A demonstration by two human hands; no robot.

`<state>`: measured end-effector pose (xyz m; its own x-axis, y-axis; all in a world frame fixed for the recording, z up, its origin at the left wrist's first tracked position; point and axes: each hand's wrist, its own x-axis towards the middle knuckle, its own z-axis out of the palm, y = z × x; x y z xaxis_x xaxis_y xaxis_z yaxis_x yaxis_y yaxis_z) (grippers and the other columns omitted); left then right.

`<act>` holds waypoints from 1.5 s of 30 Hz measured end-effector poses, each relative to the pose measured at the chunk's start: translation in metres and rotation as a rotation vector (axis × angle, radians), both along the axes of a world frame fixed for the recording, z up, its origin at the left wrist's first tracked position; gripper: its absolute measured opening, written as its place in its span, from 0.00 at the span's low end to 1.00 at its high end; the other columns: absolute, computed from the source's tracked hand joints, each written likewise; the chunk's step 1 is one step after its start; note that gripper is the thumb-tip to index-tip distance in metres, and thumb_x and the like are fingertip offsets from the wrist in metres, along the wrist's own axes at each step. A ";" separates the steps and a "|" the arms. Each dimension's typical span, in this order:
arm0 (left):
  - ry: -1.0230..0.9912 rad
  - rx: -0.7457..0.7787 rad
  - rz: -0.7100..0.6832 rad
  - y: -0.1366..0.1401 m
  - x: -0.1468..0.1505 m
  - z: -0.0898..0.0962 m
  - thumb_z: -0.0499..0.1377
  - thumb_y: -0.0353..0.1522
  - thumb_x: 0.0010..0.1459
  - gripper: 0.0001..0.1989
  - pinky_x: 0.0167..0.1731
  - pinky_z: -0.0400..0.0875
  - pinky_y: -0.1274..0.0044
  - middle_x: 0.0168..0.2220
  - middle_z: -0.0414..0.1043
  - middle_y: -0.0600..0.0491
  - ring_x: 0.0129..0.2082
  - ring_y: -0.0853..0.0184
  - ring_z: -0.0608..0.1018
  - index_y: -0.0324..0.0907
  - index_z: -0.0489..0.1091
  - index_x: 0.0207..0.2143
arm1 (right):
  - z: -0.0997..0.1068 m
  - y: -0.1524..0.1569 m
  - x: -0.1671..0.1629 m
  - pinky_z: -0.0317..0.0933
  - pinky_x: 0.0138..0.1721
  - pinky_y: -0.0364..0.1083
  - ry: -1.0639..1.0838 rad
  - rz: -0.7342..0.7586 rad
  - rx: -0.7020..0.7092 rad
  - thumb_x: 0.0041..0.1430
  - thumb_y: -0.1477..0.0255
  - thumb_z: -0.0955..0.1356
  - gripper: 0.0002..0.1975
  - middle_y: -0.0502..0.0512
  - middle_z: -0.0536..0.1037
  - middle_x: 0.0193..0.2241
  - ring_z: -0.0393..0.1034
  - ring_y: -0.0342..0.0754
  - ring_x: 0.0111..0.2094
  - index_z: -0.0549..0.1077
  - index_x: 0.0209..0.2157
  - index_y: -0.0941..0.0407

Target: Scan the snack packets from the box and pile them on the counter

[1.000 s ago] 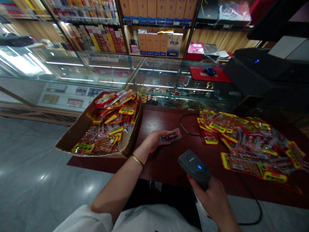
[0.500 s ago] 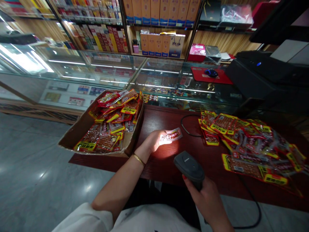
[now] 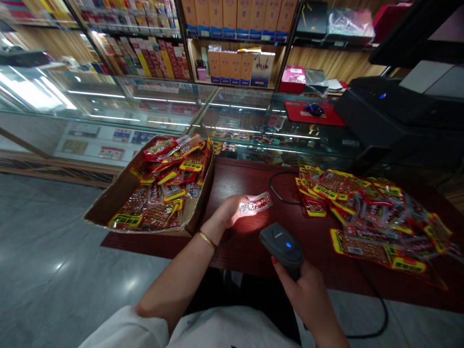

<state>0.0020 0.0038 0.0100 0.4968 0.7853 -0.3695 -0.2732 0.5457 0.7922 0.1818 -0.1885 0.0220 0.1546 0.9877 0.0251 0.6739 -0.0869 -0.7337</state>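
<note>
Over the dark red tabletop (image 3: 237,169), my left hand (image 3: 232,211) is closed on one end of a small clear-and-red snack packet (image 3: 256,204). Bright light falls on the packet and on the wood just below it. My right hand (image 3: 302,285) grips a black barcode scanner (image 3: 281,245), its head aimed toward the packet from a short distance. A blue light glows on top of the scanner. The handle is mostly hidden by my fingers.
On the left stands a cardboard box (image 3: 203,208) holding many red-and-yellow snack packets (image 3: 159,210). A loose heap of similar packets (image 3: 373,203) covers the table's right side. A black cable (image 3: 275,188) curls between. Behind are a glass display counter (image 3: 250,113) and a mouse (image 3: 313,109).
A blue light has come on atop the scanner. Both hands keep nearly the same place, and the view has shifted slightly.
</note>
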 end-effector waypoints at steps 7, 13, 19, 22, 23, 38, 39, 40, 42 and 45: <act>-0.012 -0.101 0.014 -0.003 0.002 0.011 0.59 0.27 0.53 0.12 0.45 0.76 0.71 0.41 0.83 0.42 0.41 0.60 0.82 0.34 0.81 0.36 | 0.002 0.008 -0.005 0.73 0.41 0.51 -0.034 0.022 0.033 0.64 0.56 0.67 0.19 0.63 0.87 0.36 0.83 0.61 0.40 0.82 0.39 0.55; -0.016 -0.119 0.013 -0.002 0.003 0.007 0.61 0.28 0.51 0.11 0.45 0.75 0.69 0.39 0.83 0.41 0.38 0.59 0.82 0.34 0.81 0.36 | 0.003 0.011 -0.008 0.73 0.39 0.49 -0.070 0.029 0.036 0.64 0.57 0.66 0.18 0.62 0.87 0.35 0.83 0.60 0.39 0.82 0.38 0.54; -0.040 -0.063 0.079 -0.001 -0.004 0.001 0.62 0.31 0.56 0.12 0.43 0.77 0.70 0.48 0.81 0.42 0.47 0.57 0.81 0.37 0.80 0.41 | 0.006 0.004 -0.004 0.73 0.41 0.49 -0.057 -0.002 0.051 0.63 0.58 0.67 0.16 0.60 0.86 0.36 0.82 0.58 0.39 0.82 0.39 0.54; -0.028 -0.009 0.146 -0.001 -0.004 0.003 0.62 0.33 0.58 0.14 0.40 0.78 0.71 0.55 0.77 0.45 0.51 0.57 0.79 0.42 0.78 0.47 | 0.005 -0.003 0.004 0.73 0.41 0.50 0.001 -0.057 0.052 0.63 0.59 0.67 0.16 0.60 0.86 0.36 0.82 0.58 0.39 0.82 0.39 0.55; -0.014 0.011 0.155 -0.002 -0.002 0.006 0.63 0.33 0.59 0.15 0.39 0.78 0.72 0.57 0.76 0.45 0.52 0.57 0.79 0.43 0.78 0.48 | 0.004 -0.006 0.007 0.74 0.41 0.50 0.024 -0.084 0.047 0.63 0.59 0.68 0.16 0.60 0.86 0.35 0.82 0.58 0.38 0.82 0.39 0.55; -0.002 0.186 -0.185 0.026 0.213 0.061 0.56 0.23 0.59 0.16 0.52 0.72 0.69 0.50 0.79 0.45 0.48 0.61 0.79 0.39 0.77 0.48 | -0.001 -0.029 0.045 0.76 0.39 0.49 0.049 -0.267 0.170 0.61 0.56 0.69 0.17 0.60 0.87 0.35 0.83 0.59 0.37 0.83 0.38 0.55; 0.019 0.245 -0.137 0.022 0.206 0.060 0.56 0.22 0.58 0.17 0.52 0.72 0.70 0.49 0.80 0.46 0.48 0.61 0.80 0.39 0.77 0.48 | -0.004 -0.032 0.046 0.76 0.38 0.49 0.045 -0.274 0.167 0.61 0.55 0.69 0.18 0.60 0.87 0.35 0.83 0.59 0.37 0.83 0.37 0.55; 0.032 0.314 -0.095 0.015 0.192 0.059 0.57 0.22 0.57 0.18 0.52 0.72 0.71 0.48 0.80 0.46 0.47 0.61 0.80 0.39 0.77 0.48 | -0.007 -0.034 0.047 0.76 0.36 0.49 0.044 -0.283 0.157 0.60 0.54 0.69 0.19 0.60 0.87 0.33 0.83 0.59 0.36 0.82 0.37 0.55; 0.073 0.487 -0.002 -0.004 0.145 0.062 0.57 0.25 0.59 0.17 0.49 0.72 0.71 0.47 0.80 0.46 0.45 0.61 0.80 0.39 0.77 0.49 | -0.015 -0.039 0.049 0.75 0.31 0.49 0.038 -0.306 0.116 0.59 0.50 0.70 0.21 0.59 0.86 0.28 0.83 0.59 0.30 0.82 0.34 0.54; 0.213 0.730 0.194 -0.041 0.049 0.083 0.55 0.30 0.63 0.15 0.46 0.73 0.73 0.45 0.81 0.46 0.43 0.62 0.80 0.40 0.79 0.47 | -0.026 -0.038 0.052 0.73 0.24 0.50 -0.044 -0.317 0.055 0.57 0.48 0.70 0.23 0.59 0.85 0.25 0.81 0.61 0.25 0.83 0.35 0.53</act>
<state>0.0510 -0.0370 0.0925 0.3019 0.9319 0.2013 -0.1122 -0.1750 0.9782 0.2338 -0.2261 -0.0036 0.4518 0.8876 0.0902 0.6508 -0.2587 -0.7139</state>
